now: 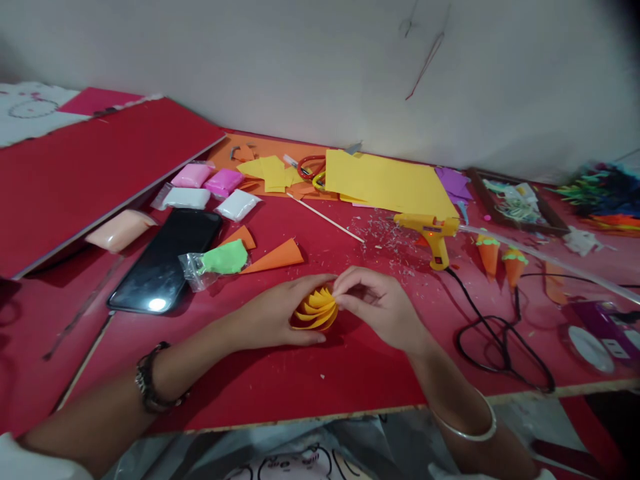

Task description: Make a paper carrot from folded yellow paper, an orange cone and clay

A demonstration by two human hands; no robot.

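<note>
A round, pleated piece of yellow-orange paper (317,309) stands on the red table near its front edge. My left hand (280,312) is curved around the left side of it, thumb along the bottom and fingers over the top. My right hand (381,307) pinches at the upper right edge of the same folded paper, thumb and index finger together. Just behind my hands lie an orange paper cone (276,257) and an opened bag of green clay (225,257). A yellow glue gun (433,235) rests behind my right hand.
A black phone (167,257) and clay packets (193,175) lie at the left. Yellow sheets (390,181), scissors (311,167) and a thin stick (327,219) are behind. Two small orange cones (488,257), a black cord (480,320) and a tray (555,220) sit right.
</note>
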